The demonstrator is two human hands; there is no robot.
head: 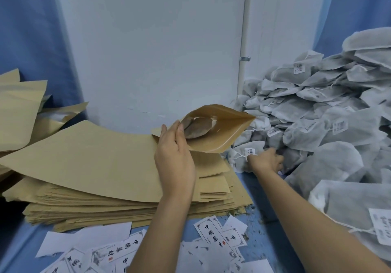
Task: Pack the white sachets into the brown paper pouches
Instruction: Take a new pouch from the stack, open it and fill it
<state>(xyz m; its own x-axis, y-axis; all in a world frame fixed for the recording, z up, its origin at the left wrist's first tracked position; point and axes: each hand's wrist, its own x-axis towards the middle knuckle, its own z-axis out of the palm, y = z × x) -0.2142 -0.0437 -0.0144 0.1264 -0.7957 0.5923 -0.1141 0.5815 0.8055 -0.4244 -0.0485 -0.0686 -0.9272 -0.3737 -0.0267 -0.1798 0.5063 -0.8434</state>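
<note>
Labels (213,236) scattered (printed), pouch stack (95,167) left, sachet heap (328,124) right

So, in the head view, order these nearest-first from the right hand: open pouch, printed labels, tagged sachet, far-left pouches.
1. tagged sachet, in the right hand
2. open pouch, just left
3. printed labels, front
4. far-left pouches, opposite side

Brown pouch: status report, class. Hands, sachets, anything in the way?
Left hand holds brown pouch, mouth open. Right hand grips white sachet at sachet pile edge. Nothing between sachet and pouch.
</note>
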